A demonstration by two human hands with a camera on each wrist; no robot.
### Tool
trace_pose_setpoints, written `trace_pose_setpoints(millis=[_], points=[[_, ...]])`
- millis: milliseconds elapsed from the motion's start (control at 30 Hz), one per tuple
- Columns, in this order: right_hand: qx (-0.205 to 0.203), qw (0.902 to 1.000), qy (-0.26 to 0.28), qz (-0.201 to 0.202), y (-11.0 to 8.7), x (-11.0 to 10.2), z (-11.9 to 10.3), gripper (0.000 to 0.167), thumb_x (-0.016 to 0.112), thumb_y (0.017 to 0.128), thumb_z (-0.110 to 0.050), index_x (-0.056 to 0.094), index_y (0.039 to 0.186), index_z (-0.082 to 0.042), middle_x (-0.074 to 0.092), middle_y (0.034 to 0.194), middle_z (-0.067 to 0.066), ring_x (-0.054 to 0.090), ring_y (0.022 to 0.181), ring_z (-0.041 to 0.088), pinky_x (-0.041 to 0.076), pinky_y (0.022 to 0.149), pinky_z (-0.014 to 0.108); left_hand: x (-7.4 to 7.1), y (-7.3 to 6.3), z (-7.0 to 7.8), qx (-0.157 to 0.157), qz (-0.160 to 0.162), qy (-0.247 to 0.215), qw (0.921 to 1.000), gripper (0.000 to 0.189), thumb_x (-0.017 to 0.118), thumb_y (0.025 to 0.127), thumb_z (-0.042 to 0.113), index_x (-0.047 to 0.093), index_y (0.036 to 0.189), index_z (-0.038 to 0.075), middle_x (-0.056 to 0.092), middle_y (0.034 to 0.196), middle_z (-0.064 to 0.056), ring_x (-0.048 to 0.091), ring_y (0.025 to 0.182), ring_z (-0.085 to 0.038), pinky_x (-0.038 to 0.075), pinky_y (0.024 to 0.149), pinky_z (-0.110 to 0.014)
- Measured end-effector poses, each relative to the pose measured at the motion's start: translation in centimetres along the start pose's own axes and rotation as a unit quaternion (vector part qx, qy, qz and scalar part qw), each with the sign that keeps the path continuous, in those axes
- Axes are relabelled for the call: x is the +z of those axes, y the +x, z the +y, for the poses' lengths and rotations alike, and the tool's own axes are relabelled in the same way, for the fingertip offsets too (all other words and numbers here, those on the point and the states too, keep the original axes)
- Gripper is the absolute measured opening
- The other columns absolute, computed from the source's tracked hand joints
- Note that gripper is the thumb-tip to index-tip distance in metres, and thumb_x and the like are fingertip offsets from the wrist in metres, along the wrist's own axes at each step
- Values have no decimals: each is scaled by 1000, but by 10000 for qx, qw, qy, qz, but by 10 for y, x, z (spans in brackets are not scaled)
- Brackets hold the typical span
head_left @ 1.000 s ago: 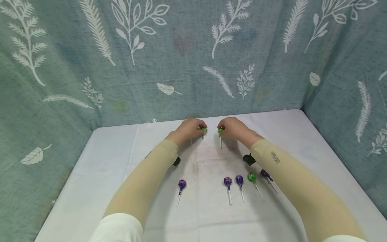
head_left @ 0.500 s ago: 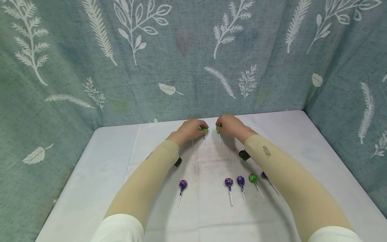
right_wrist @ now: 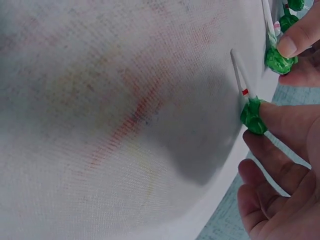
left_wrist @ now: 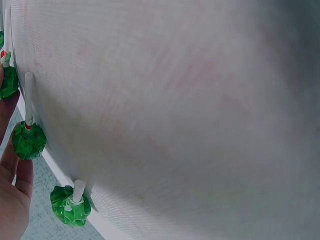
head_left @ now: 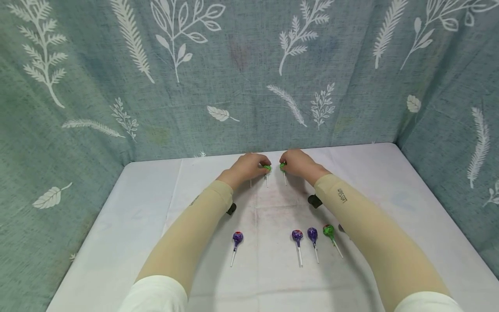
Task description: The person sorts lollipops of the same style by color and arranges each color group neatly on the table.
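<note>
Near the table's far edge, my left hand (head_left: 249,167) pinches a green-wrapped lollipop (head_left: 267,168) between thumb and finger, its white stick pointing toward me. Just right of it, my right hand (head_left: 298,162) pinches another green lollipop (right_wrist: 254,116) by its wrapped head, thumb above and index finger below. The left wrist view shows two more green lollipops close by: one lollipop (left_wrist: 29,140) against the left hand's other fingers, and one lollipop (left_wrist: 70,205) farther along the edge. In the head view the left hand mostly hides these two.
Closer to me lie a purple lollipop (head_left: 238,238) on the left, and purple lollipops (head_left: 297,235) (head_left: 312,234) beside a green lollipop (head_left: 328,230) on the right. Another purple one is mostly behind the right sleeve (head_left: 374,225). A leaf-patterned curtain (head_left: 234,86) stands behind the white table (head_left: 148,199).
My right hand has moved left with its green lollipop, closer to the left hand's one. The right forearm now covers most of the rightmost purple lollipop. The left hand stays nearly still.
</note>
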State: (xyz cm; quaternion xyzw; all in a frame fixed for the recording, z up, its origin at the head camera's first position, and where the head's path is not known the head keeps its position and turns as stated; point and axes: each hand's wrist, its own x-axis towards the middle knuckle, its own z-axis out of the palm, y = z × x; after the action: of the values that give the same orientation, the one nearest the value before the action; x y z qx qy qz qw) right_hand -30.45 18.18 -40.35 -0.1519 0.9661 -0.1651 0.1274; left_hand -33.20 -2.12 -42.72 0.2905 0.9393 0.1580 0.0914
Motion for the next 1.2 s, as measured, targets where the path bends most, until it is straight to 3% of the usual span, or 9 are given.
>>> trace_pose_setpoints(millis=[233, 567, 1000, 1200], points=[[23, 9999, 95, -83, -10, -6, 2, 40, 62, 99, -21, 59, 138, -10, 61, 130, 12, 57, 119, 28, 48, 97, 45, -1, 0, 2, 12, -50, -24, 10000, 28, 69, 95, 31, 69, 122, 22, 68, 116, 5, 61, 110, -15, 47, 97, -38], [-343, 9991, 230, 15, -43, -19, 4, 43, 65, 98, -19, 58, 139, -10, 62, 129, 16, 60, 114, 31, 50, 93, 46, -2, 1, 2, -3, -123, -30, 9999, 29, 69, 95, 32, 68, 122, 22, 67, 118, 5, 60, 112, -16, 46, 98, -38], [-1117, 9904, 692, 435, -90, -7, 4, 37, 67, 97, -25, 65, 131, -12, 65, 125, 7, 59, 115, 25, 50, 93, 44, 2, 0, -1, 28, -9, -54, 10000, 28, 69, 95, 32, 69, 121, 22, 67, 117, 4, 60, 111, -16, 46, 97, -39], [-1139, 9876, 929, 552, -119, -1, 12, 34, 69, 96, -27, 68, 126, -13, 66, 122, 4, 59, 116, 25, 49, 96, 46, 0, 0, 1, -23, -31, -26, 10000, 31, 70, 95, 33, 68, 123, 21, 67, 119, 4, 59, 113, -17, 46, 99, -39]])
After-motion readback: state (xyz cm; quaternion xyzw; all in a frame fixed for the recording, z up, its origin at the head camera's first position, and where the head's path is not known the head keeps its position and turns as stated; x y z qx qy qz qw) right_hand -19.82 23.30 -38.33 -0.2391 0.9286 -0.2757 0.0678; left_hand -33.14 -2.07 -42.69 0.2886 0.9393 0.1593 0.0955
